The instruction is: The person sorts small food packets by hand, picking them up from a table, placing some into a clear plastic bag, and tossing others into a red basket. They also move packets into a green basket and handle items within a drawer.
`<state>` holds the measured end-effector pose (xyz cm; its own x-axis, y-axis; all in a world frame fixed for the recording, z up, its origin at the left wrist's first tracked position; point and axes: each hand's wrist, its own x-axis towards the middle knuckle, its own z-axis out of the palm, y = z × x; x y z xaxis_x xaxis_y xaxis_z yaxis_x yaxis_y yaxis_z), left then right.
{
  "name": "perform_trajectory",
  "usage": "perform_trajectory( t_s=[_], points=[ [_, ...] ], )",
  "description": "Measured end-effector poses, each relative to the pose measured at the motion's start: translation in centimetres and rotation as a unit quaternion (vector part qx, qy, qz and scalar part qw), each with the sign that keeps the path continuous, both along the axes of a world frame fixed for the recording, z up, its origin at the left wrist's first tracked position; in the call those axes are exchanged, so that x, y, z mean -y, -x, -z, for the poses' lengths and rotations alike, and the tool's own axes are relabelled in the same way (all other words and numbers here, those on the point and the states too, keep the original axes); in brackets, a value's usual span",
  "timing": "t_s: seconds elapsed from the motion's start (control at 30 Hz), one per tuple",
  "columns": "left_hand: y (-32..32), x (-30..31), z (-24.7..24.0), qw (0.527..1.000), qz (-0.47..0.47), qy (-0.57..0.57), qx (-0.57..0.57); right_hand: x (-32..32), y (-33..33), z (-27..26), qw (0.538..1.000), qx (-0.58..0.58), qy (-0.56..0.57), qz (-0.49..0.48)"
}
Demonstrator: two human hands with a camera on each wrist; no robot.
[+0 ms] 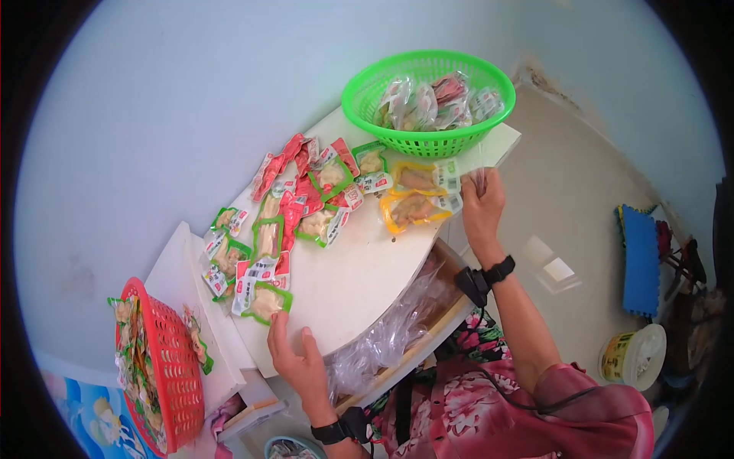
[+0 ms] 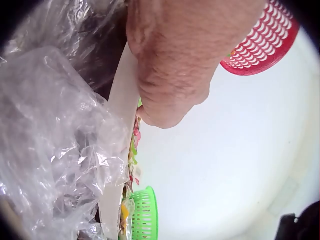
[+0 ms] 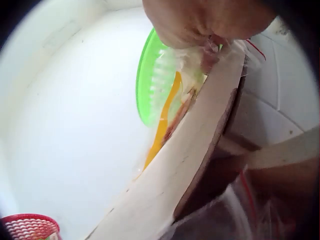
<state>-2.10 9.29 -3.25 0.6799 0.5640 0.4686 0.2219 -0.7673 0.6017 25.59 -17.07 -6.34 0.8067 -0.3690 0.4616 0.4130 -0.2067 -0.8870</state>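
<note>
My right hand [image 1: 485, 206] pinches the edge of a clear plastic bag [image 3: 187, 57] at the table's right edge. Two yellow-edged food packets [image 1: 413, 210] lie right beside its fingers, overlapped by the clear plastic. My left hand [image 1: 298, 367] is at the table's front left, its fingers loosely extended. Its fingertips are right at the lower edge of a green-edged packet [image 1: 267, 303]. In the left wrist view, the back of that hand [image 2: 172, 70] hides most of its fingers. Several green-edged and red packets [image 1: 313, 191] are spread across the white table [image 1: 344, 279].
A green basket [image 1: 397, 141] with bagged packets stands at the table's far end. To the left, a red basket [image 1: 176, 375] is full of packets. Below the tabletop, an open drawer [image 1: 437, 325] holds clear plastic bags [image 1: 375, 348]. A wall [image 1: 191, 99] runs along the back.
</note>
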Motion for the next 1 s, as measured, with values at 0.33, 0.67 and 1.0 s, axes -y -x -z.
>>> perform_trajectory(
  t_s=[0.33,0.67,1.0],
  points=[
    [0.7,-0.7,0.1,1.000,-0.006,0.020,0.020,5.6,-0.1,-0.3,0.981,-0.047,0.184,-0.042],
    [2.3,2.0,-2.7,0.998,-0.003,0.057,0.013,4.7,10.4,-3.8,0.960,0.002,0.183,-0.210],
    [2.3,7.2,-3.2,0.964,0.248,-0.016,-0.096,1.2,13.4,-2.6,0.911,0.007,0.194,-0.365]
  ],
)
